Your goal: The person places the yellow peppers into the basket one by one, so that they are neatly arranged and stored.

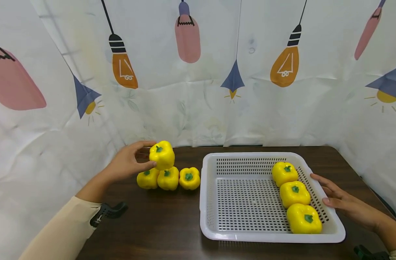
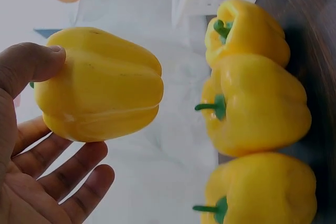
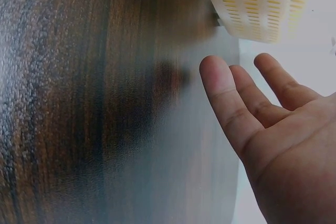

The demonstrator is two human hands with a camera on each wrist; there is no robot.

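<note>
My left hand (image 1: 129,161) holds a yellow bell pepper (image 1: 162,155) in the air, thumb on one side and fingers on the other. In the left wrist view the held pepper (image 2: 100,85) lies sideways between thumb and fingers. Below it, a row of three more yellow peppers (image 1: 168,178) sits on the table. A white perforated basket (image 1: 210,236) stands to the right, with three yellow peppers (image 1: 294,194) lined along its right side. My right hand (image 1: 347,202) is beside the basket's right rim, fingers extended and holding nothing; in the right wrist view the basket wall (image 3: 247,9) is beyond its fingertips.
The dark wooden table (image 1: 159,224) carries everything. Behind and at both sides hangs a pale curtain (image 1: 191,97) printed with lamps. A dark strap (image 1: 108,213) is around the left wrist.
</note>
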